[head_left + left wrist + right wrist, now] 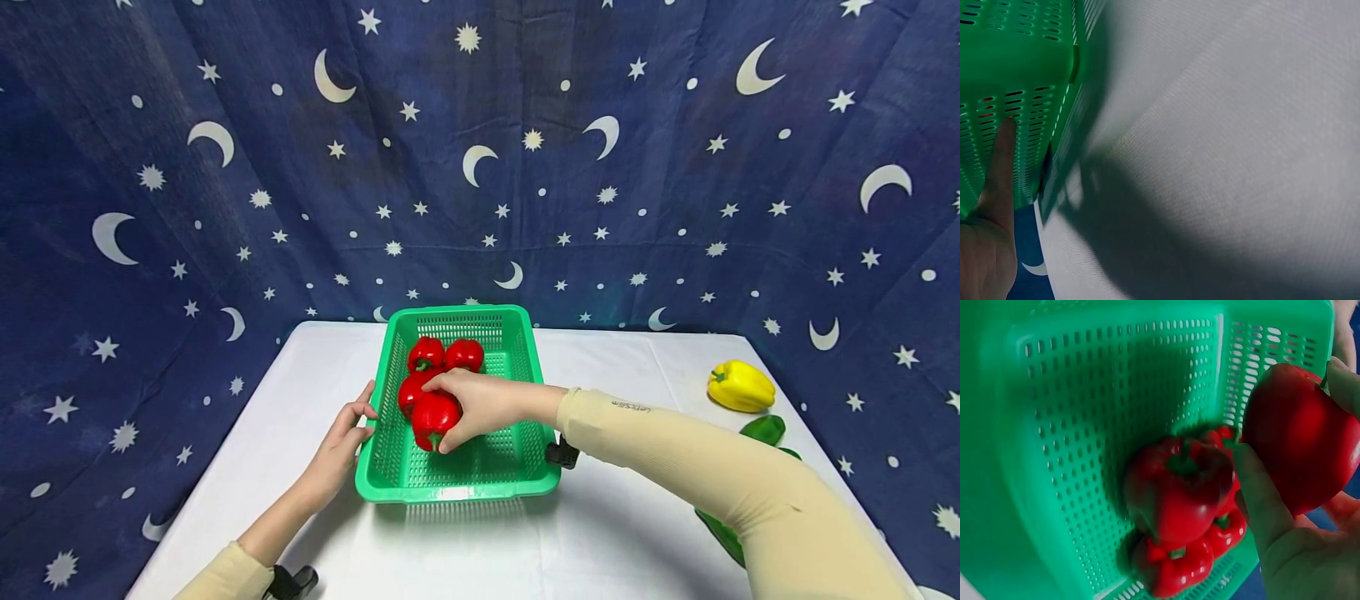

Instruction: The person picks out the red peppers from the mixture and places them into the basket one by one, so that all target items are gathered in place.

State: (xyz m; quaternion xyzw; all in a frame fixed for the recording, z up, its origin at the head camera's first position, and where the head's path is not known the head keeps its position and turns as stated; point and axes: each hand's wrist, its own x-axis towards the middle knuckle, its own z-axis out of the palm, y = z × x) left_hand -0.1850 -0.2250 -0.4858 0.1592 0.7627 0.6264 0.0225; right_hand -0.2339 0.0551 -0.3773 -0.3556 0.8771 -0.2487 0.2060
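A green perforated plastic basket [457,493] stands on the white cloth. My right hand [480,404] reaches into it and grips a red bell pepper [435,419], thumb near the stem and fingers round its far side. In the right wrist view the held pepper [1304,440] is raised beside other red bell peppers [1179,487], which lie together in the basket. My left hand [341,450] is at the basket's left side, fingertips resting on the rim. One straight finger [1002,162] lies against the outer wall in the left wrist view; its other fingers are out of frame there.
At the table's right side lies a yellow bell pepper [741,387]. Nearer, long green vegetables [763,429] are partly hidden by my right sleeve [675,442]. A dark blue curtain [525,208] with moons and stars hangs behind the white-covered table [622,367].
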